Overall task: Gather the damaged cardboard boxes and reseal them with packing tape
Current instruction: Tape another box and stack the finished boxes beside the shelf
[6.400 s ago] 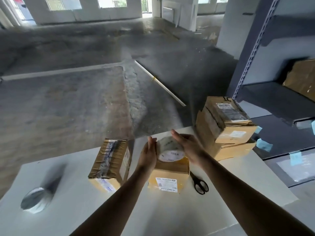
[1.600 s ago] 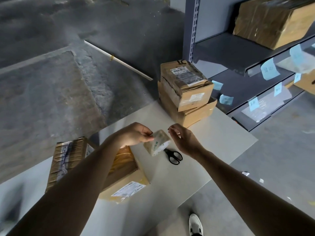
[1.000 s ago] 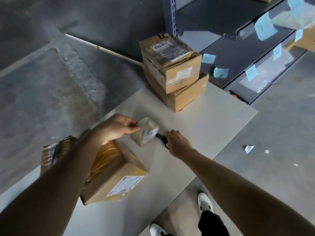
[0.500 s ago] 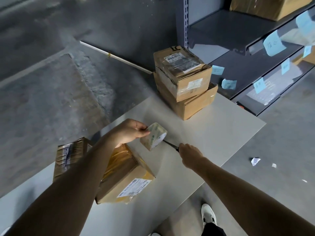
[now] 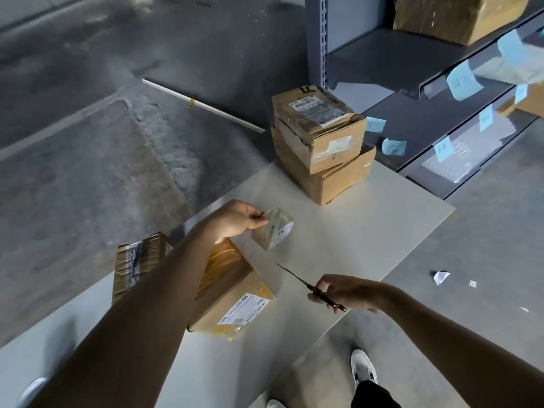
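My left hand pinches a roll of clear packing tape held above the white table. My right hand grips black scissors, blades closed and pointing up-left toward the roll. Under my left forearm lies a taped cardboard box with a shipping label. A crumpled box lies to its left. Two worn boxes are stacked at the table's far corner, the upper one on the lower one.
A grey metal shelf rack with blue sticky notes stands to the right, holding a large box. A second tape roll sits at the table's near-left edge. Paper scraps lie on the concrete floor. My shoes show below.
My right hand has picked the scissors up off the table and drawn them back toward me. My left hand still holds the tape roll in about the same place.
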`<state>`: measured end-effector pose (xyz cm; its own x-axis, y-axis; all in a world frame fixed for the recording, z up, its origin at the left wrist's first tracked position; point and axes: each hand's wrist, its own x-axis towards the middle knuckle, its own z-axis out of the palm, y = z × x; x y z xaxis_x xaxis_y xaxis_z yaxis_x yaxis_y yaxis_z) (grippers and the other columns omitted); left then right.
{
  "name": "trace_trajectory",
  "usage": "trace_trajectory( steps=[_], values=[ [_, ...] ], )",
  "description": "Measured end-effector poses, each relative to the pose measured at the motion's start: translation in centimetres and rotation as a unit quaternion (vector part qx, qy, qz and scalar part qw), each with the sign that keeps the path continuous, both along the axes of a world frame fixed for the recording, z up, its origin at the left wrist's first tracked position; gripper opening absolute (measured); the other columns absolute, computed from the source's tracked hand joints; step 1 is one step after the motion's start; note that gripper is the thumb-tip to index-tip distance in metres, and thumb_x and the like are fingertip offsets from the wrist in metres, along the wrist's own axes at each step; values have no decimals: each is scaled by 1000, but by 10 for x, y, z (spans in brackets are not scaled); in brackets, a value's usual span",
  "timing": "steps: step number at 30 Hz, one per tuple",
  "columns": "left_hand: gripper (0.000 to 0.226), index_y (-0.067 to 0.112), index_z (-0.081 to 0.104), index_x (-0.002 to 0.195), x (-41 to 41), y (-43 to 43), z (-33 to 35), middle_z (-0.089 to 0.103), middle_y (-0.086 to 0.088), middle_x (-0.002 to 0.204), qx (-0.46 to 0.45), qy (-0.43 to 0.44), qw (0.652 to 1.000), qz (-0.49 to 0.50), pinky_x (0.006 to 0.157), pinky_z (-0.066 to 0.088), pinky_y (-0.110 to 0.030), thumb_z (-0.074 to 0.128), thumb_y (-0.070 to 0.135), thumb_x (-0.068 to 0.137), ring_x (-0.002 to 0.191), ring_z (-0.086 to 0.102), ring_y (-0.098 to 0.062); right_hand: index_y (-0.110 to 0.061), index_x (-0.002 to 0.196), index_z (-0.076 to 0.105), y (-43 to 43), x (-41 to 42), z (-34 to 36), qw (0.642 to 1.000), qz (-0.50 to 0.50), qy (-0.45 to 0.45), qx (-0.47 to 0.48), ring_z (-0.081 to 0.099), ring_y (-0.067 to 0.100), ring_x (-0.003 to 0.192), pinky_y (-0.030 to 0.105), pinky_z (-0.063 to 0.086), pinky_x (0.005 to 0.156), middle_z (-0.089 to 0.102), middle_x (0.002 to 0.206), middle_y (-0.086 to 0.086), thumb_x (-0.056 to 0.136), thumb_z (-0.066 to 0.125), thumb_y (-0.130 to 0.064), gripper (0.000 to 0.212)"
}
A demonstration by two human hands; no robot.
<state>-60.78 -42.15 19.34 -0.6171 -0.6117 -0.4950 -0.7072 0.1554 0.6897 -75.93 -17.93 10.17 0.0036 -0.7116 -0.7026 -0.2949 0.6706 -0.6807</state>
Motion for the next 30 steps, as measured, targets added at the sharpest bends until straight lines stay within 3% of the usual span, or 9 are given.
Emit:
trace_trajectory(
  steps=[5,10,13,18,25,30],
  values=[
    [30,14,69,117,0,-2,-2,74,3,107,3,-10,1000,5,100,52,-37,73,21,88,106,67,-13,-13,113,61,3,13,10,992,-21,-115,-42,58,15,76,28,49,76,64,89,5,90,65,-54,47],
    [35,14,67,122,-2,1,0,72,4,113,-16,-22,1000,-4,95,53,-29,72,22,89,108,65,-11,-9,106,62,-2,29,12,975,-46,-195,-94,56,19,76,31,46,73,64,85,5,82,69,-60,57],
    [35,13,66,124,-3,1,1,71,3,115,-24,-27,999,-7,89,53,-24,71,21,90,106,65,-10,-11,103,62,-6,32,13,965,-59,-233,-109,56,21,78,33,45,74,63,86,7,81,67,-58,52],
    [30,15,70,118,-2,-1,-1,74,6,107,-18,-21,1000,-8,92,53,-27,71,24,90,104,67,-10,3,115,57,-9,36,9,954,-77,-260,-126,56,24,79,33,46,74,62,87,11,83,67,-56,67],
    [31,15,70,119,-2,-2,-2,74,6,108,-19,-21,1000,-3,93,53,-28,71,25,90,106,67,-11,7,119,55,-3,29,11,950,-77,-278,-116,57,24,80,34,47,74,63,86,10,77,72,-58,79],
    [33,13,68,122,-2,-1,-2,73,5,109,-26,-22,999,-6,90,53,-24,71,23,90,104,66,-10,7,120,54,-7,29,18,950,-76,-280,-119,57,23,79,34,47,74,62,87,9,83,68,-55,74]
  ],
)
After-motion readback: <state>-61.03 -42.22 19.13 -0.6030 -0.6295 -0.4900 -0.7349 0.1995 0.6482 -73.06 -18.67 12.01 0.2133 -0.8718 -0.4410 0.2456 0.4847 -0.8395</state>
